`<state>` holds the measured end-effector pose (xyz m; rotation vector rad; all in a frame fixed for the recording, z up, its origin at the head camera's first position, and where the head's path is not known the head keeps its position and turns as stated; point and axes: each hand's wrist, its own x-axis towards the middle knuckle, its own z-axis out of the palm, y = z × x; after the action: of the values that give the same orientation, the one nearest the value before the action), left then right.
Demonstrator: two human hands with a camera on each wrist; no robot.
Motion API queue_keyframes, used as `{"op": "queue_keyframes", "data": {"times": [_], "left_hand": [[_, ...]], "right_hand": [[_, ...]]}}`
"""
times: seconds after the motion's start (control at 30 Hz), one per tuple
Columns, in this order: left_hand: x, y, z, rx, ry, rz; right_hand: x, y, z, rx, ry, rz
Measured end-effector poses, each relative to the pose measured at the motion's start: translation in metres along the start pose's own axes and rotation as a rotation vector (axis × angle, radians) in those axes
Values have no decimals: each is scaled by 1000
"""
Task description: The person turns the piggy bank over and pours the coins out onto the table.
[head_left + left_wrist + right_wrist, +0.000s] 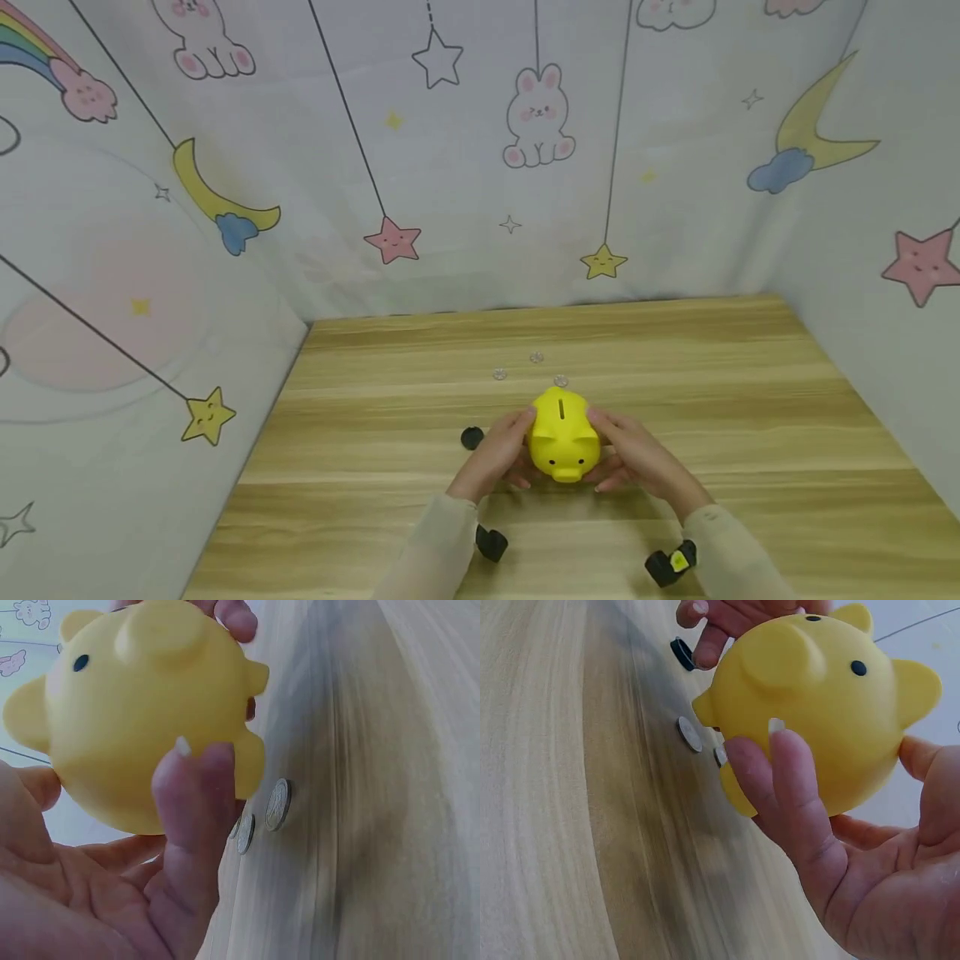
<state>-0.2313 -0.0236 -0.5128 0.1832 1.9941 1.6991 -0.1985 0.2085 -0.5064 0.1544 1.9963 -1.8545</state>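
Wood-grain tabletop [735, 375] lies beneath both hands [498, 454] [641, 458], gripping a yellow piggy bank [564, 433] between them

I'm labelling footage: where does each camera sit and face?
Head: worn on the head, faces forward and down at the piggy bank; left hand, right hand, sleeves show.
Left wrist: worn there, faces the snout; both hands show.
Right wrist: worn there, faces the snout; both hands show.
Both wrist views share the snout and coins.

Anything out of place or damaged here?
No visible damage. A round black cap lies loose on the table beside the left hand, odd because it may be a stopper from the yellow piggy bank, whose underside is hidden. Three coins lie loose farther back.
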Motion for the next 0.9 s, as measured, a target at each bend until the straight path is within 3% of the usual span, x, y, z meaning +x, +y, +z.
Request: {"op": "queue_keyframes", "data": {"times": [0.17, 0.53, 0.9], "left_hand": [[-1, 2, 0, -1, 9, 29], [1, 1, -1, 22, 35, 70], [1, 2, 2, -14, 6, 68]], "right_hand": [[0, 3, -2, 19, -54, -48], [-2, 0, -6, 20, -103, -72], [-4, -1, -9, -34, -43, -112]]}}
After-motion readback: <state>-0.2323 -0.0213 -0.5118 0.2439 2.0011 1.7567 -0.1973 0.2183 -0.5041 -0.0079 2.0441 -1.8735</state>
